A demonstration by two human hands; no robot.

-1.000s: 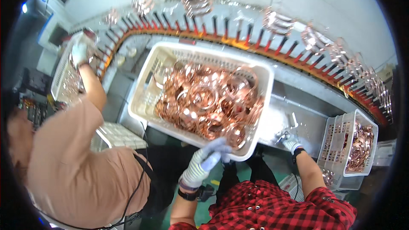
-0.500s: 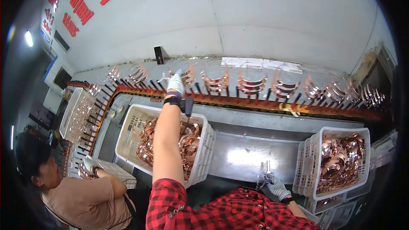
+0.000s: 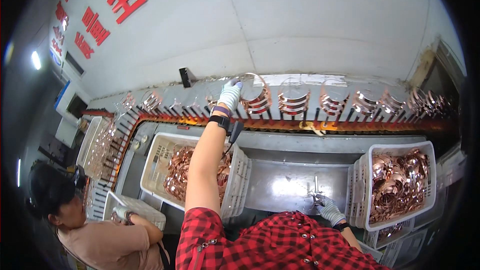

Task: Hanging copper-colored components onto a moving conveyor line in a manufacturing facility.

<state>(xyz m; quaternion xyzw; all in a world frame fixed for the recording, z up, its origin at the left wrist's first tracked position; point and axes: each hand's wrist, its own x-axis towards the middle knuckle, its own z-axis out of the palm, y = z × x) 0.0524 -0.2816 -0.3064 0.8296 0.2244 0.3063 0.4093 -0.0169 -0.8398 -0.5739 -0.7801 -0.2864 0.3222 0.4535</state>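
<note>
My left hand (image 3: 230, 95), in a striped glove, reaches forward to the row of fixtures along the wall. Its fingers are curled at the left edge of a stack of copper-coloured rings (image 3: 257, 102); the glove hides their exact grip. Low on the right, my gloved right hand (image 3: 330, 210) is closed around a small silver metal fixture with upright prongs (image 3: 316, 190). It is held over a shiny metal tray (image 3: 280, 182). Behind my left forearm, a white plastic crate (image 3: 240, 177) holds many loose copper-coloured rings (image 3: 177, 172).
Another white crate (image 3: 367, 185), full of copper-coloured rings, stands at the right. A curved rail of dark posts (image 3: 320, 126) carries more ring stacks. At the left, a co-worker (image 3: 107, 232) in a cap has a gloved hand by a pale crate (image 3: 150, 215). A small black box (image 3: 185, 77) stands against the wall.
My left hand has moved right along the row, to the side of another ring stack. My right hand still holds the silver fixture. The co-worker's hand has shifted, and the view has turned slightly.
</note>
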